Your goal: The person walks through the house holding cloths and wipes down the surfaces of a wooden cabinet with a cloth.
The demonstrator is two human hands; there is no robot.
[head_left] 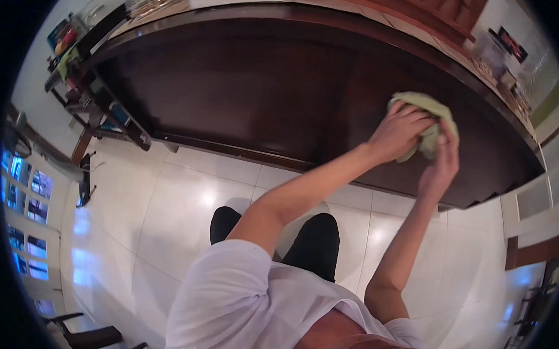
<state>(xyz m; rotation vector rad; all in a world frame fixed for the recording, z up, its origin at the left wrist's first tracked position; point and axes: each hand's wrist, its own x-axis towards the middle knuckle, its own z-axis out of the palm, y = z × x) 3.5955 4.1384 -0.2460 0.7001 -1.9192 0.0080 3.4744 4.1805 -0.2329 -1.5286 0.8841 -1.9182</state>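
A crumpled pale green cloth lies against the dark brown wooden panel, toward its right side. My left hand is on the cloth's left part, its fingers curled over the fabric. At the cloth's lower right edge, my right hand holds the fabric with its fingers pointing up. Both hands are close together, and part of the cloth is hidden under the left one.
A ledge with various items runs along the panel's top. On the left stands a dark shelf rack with objects. Dark chair parts show at the lower left. White tiles cover the floor.
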